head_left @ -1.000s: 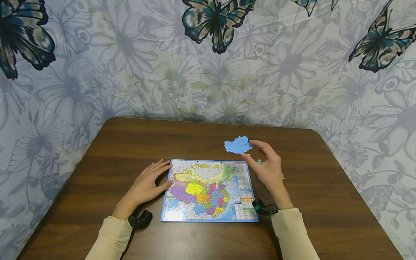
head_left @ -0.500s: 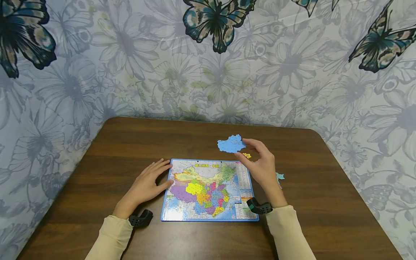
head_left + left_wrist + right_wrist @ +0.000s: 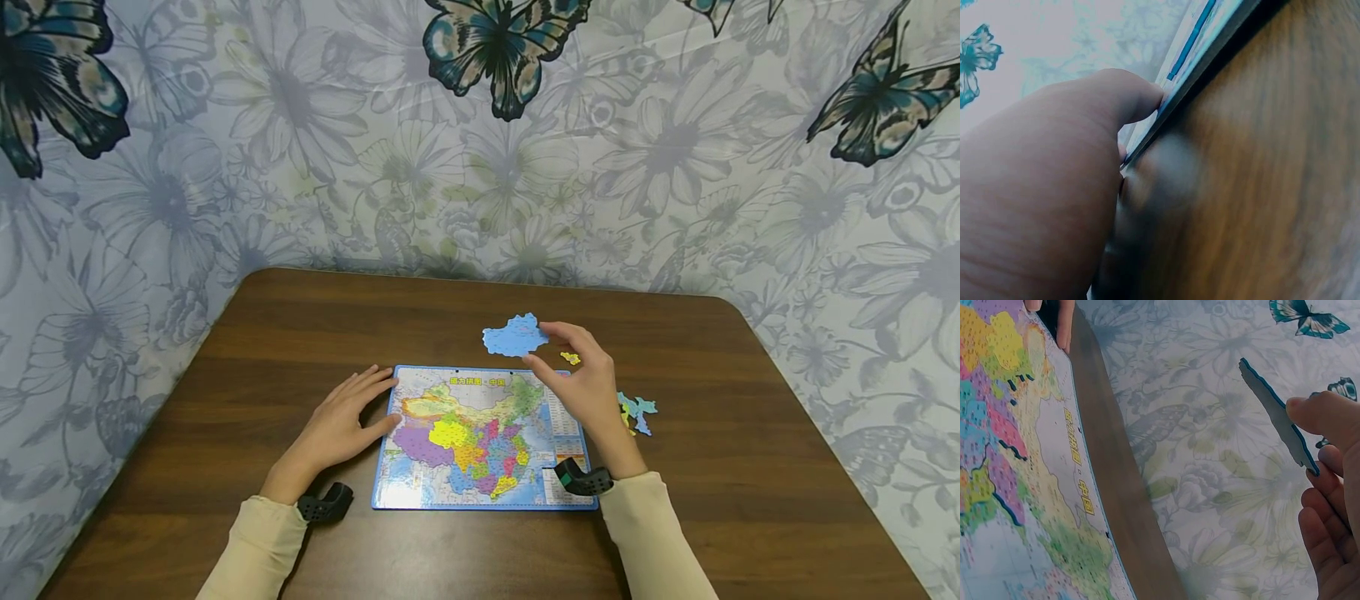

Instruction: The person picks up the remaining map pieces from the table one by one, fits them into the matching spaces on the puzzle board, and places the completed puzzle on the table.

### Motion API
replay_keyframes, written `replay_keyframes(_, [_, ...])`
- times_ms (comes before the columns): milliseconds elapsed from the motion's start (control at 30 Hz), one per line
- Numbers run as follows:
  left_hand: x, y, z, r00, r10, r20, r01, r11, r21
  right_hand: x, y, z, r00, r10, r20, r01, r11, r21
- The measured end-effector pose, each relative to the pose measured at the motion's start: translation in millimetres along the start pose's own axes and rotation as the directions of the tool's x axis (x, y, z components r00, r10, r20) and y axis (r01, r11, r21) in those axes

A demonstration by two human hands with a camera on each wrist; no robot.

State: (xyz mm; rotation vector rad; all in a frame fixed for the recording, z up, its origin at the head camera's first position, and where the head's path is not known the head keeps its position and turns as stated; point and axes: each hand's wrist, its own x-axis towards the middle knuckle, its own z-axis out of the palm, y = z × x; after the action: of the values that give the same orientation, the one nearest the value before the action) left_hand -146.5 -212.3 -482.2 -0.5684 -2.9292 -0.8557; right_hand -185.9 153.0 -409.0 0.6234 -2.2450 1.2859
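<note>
My right hand (image 3: 585,383) pinches a blue map puzzle piece (image 3: 516,335) between thumb and fingers, above the table just beyond the top edge of a map puzzle board (image 3: 397,496). In the right wrist view the piece (image 3: 1275,422) appears nearly edge-on, with a plain grey underside. My left hand (image 3: 330,429) rests against the board's left edge, fingers extended; the left wrist view has its thumb (image 3: 1138,100) touching that edge. Several coloured pieces sit on the board, among them a yellow one (image 3: 447,435) and a purple one (image 3: 422,450).
A small yellow piece (image 3: 571,358) lies beyond the board's upper right corner. Light blue pieces (image 3: 642,408) and a yellow-green one, partly behind my right wrist, lie right of the board. The brown wooden table (image 3: 315,308) meets a floral wall covering at the back.
My right hand has moved left with the blue piece, uncovering the small yellow piece and the pieces right of the board. My left hand and the board have stayed in place.
</note>
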Motion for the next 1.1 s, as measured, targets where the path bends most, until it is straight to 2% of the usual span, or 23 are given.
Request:
replay_keyframes(367, [0.3,0.1,-0.7,1.0,0.002,0.001,-0.002,1.0,0.0,-4.2,0.8,16.7,0.999,-0.015,0.035,0.014,0.998,0.054])
replay_keyframes(667, [1.6,-1.6,-0.9,1.0,0.003,0.006,-0.003,1.0,-0.001,-3.4,-2.6,27.4,0.998,-0.033,0.049,0.03,0.998,0.055])
replay_keyframes(1100, [2.6,-4.9,-1.6,1.0,0.01,0.006,-0.01,1.0,-0.002,-4.0,-10.5,41.5,0.995,0.026,0.093,-0.032,0.998,0.053])
